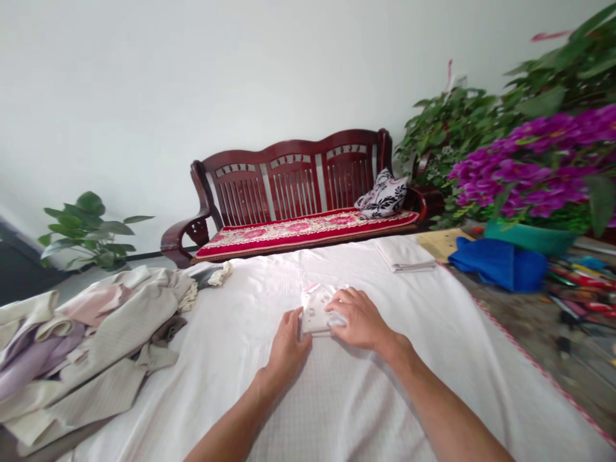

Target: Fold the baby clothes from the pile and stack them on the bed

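Note:
A small white folded garment (315, 311) with a dark print and a bit of pink at its top edge lies on the white cloth in front of me. My left hand (289, 340) rests along its left edge, fingers stretched out and thumb apart. Over the right side, my right hand (360, 319) curls its fingers and thumb around a bunched part of the fabric. The undersides of my fingers are hidden.
A heap of loose clothes (106, 340) lies at the left. A folded white cloth (404, 253) sits at the far right of the white sheet (231, 385). Beyond are a wooden bench (289, 186), a blue cloth (500, 263) and a green flower pot (529, 237).

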A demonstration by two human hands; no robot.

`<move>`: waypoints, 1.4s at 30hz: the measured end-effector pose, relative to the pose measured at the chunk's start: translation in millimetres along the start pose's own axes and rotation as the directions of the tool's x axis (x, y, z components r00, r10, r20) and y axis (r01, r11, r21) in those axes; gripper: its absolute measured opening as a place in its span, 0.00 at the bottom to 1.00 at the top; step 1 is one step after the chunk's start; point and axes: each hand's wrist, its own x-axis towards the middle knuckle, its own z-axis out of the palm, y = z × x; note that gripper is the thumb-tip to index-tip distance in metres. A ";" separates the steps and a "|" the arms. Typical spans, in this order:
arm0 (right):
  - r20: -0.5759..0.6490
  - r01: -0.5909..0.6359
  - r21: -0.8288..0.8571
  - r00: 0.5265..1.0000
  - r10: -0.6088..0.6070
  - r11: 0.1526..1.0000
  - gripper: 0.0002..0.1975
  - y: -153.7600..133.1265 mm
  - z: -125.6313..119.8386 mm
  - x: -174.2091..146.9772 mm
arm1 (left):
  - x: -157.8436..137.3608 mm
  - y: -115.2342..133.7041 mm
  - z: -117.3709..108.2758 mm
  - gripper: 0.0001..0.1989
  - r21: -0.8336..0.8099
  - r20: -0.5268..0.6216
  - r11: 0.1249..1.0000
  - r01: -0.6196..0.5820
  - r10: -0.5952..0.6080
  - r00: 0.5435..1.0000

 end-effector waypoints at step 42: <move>0.105 -0.637 0.184 0.770 0.629 0.749 0.41 41.1 26.2 -1.1 | 94.0 11.2 1.7 0.11 -0.294 0.353 0.782 0.550 -0.446 0.823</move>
